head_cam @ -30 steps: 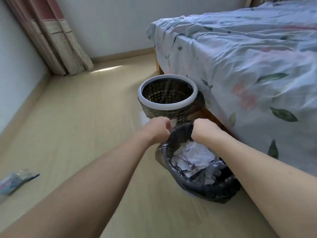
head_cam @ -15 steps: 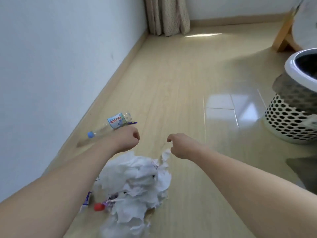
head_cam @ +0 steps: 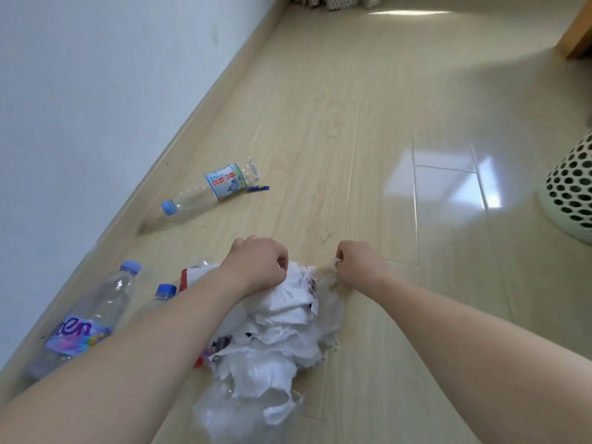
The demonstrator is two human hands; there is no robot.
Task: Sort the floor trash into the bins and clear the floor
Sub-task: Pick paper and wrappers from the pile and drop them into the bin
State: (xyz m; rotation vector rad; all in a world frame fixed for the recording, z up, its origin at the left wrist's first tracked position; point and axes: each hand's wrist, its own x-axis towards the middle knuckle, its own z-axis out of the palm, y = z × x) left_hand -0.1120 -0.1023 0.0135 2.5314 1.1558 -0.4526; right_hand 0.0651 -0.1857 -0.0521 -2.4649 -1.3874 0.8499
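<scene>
A heap of crumpled white paper and tissue (head_cam: 278, 341) lies on the wooden floor in front of me. My left hand (head_cam: 259, 267) is closed on the top of the heap. My right hand (head_cam: 358, 267) pinches a small scrap of the paper at the heap's far right edge. An empty clear bottle with a blue cap (head_cam: 211, 190) lies near the wall. A larger clear bottle with a purple label (head_cam: 86, 325) lies at the left, and a third blue-capped bottle (head_cam: 165, 291) shows behind my left forearm.
A white perforated bin (head_cam: 573, 190) stands at the right edge, mostly cut off. A white wall and baseboard (head_cam: 198, 100) run along the left. A wooden bed leg (head_cam: 576, 33) and curtain hem sit at the far end. A small blue object (head_cam: 258, 188) lies by the first bottle.
My view swung from the bins by the bed to the floor trash near the wall. Both hands came down from above the heap and closed on the paper.
</scene>
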